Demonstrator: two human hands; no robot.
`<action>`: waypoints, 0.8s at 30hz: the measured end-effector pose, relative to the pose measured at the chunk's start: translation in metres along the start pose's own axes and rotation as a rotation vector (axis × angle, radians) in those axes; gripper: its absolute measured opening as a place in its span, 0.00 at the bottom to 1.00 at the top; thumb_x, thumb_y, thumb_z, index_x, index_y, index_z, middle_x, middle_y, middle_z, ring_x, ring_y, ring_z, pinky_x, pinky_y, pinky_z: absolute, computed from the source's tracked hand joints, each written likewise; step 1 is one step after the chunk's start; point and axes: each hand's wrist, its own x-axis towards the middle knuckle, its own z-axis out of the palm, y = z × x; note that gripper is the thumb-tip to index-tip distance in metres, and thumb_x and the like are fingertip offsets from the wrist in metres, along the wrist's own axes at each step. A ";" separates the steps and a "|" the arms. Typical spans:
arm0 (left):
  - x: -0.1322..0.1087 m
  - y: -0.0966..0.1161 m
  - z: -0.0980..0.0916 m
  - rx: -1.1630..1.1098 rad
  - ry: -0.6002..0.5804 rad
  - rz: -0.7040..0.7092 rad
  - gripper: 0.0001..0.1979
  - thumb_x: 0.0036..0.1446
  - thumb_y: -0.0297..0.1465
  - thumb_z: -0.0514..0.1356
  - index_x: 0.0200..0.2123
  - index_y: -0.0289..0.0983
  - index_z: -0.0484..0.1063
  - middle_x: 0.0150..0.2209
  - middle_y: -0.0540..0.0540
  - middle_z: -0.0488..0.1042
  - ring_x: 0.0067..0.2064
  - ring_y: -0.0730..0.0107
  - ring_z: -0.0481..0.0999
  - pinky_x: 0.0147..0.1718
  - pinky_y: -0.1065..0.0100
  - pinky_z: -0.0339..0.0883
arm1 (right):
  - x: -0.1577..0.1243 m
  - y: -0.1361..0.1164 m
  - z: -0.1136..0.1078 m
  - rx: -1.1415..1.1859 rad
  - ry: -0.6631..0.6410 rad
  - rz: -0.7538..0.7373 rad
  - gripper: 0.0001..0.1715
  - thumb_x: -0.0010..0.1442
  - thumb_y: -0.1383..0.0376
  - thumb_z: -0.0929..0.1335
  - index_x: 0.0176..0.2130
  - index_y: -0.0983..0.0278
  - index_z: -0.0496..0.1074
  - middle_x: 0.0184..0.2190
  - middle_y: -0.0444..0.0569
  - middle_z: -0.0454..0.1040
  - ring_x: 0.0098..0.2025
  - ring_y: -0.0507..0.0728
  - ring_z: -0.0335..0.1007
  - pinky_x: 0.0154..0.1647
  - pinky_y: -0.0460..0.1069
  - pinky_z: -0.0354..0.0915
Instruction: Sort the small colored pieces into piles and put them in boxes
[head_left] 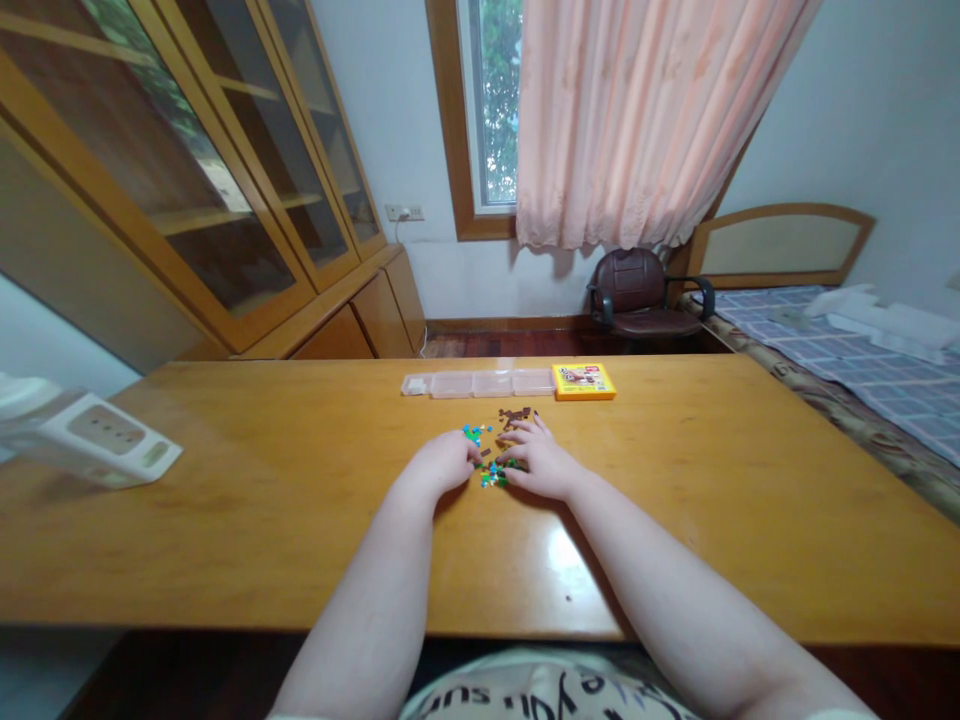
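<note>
Small loose toy building bricks lie in loose heaps on the wooden table (300, 540). Brown bricks (514, 413) are heaped at the back, blue and green bricks (472, 433) lie behind my left fingers, and a mixed coloured heap (493, 475) sits between my hands. My left hand (444, 462) rests at the left of the bricks, fingers curled together; whatever is in them is hidden. On the other side, my right hand (544, 460) lies palm down with fingers spread, its fingertips over or touching the bricks.
Behind the bricks stand a clear plastic compartment tray (491, 384) and a yellow box (583, 381). A white appliance (112, 440) is at the table's left. Beyond are a glass cabinet (247, 180), an office chair (637, 290) and a bed (840, 330).
</note>
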 end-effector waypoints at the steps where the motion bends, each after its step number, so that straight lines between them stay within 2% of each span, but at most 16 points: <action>1: -0.001 0.001 -0.001 0.008 0.002 -0.019 0.15 0.49 0.25 0.57 0.36 0.46 0.80 0.39 0.46 0.79 0.41 0.64 0.75 0.41 0.69 0.65 | 0.000 0.000 0.000 0.002 -0.001 -0.013 0.16 0.56 0.55 0.67 0.44 0.52 0.76 0.55 0.46 0.68 0.62 0.64 0.50 0.64 0.67 0.34; 5: -0.004 0.004 -0.003 0.023 0.020 -0.033 0.15 0.49 0.25 0.57 0.35 0.46 0.80 0.39 0.45 0.78 0.41 0.62 0.75 0.40 0.67 0.65 | -0.001 -0.001 0.001 -0.013 -0.046 -0.048 0.21 0.56 0.53 0.67 0.50 0.50 0.72 0.59 0.47 0.63 0.63 0.66 0.48 0.63 0.68 0.34; 9: -0.004 0.005 0.000 -0.005 -0.006 0.010 0.16 0.48 0.25 0.57 0.35 0.49 0.80 0.39 0.47 0.78 0.42 0.63 0.75 0.43 0.67 0.64 | -0.001 -0.002 0.004 -0.035 -0.055 -0.025 0.27 0.55 0.50 0.67 0.53 0.52 0.70 0.60 0.50 0.62 0.63 0.67 0.47 0.62 0.69 0.35; 16: -0.001 0.001 0.004 -0.010 -0.015 0.023 0.18 0.47 0.25 0.57 0.38 0.49 0.79 0.39 0.48 0.79 0.42 0.62 0.75 0.42 0.67 0.65 | 0.000 0.000 0.001 -0.007 0.005 0.002 0.16 0.56 0.56 0.67 0.45 0.54 0.76 0.56 0.48 0.67 0.62 0.65 0.51 0.63 0.67 0.36; 19: -0.002 0.002 0.003 -0.003 0.005 0.029 0.18 0.48 0.25 0.57 0.37 0.49 0.79 0.40 0.48 0.79 0.42 0.62 0.75 0.42 0.66 0.65 | 0.000 -0.001 0.000 -0.009 -0.009 -0.011 0.17 0.56 0.55 0.67 0.45 0.53 0.76 0.56 0.47 0.67 0.62 0.65 0.50 0.63 0.67 0.36; 24: -0.006 0.009 -0.002 0.015 -0.025 0.021 0.15 0.47 0.26 0.57 0.33 0.49 0.80 0.36 0.49 0.80 0.39 0.63 0.76 0.41 0.67 0.66 | -0.001 0.000 0.002 -0.024 -0.051 -0.016 0.18 0.57 0.53 0.66 0.47 0.51 0.75 0.58 0.45 0.66 0.63 0.66 0.48 0.63 0.68 0.34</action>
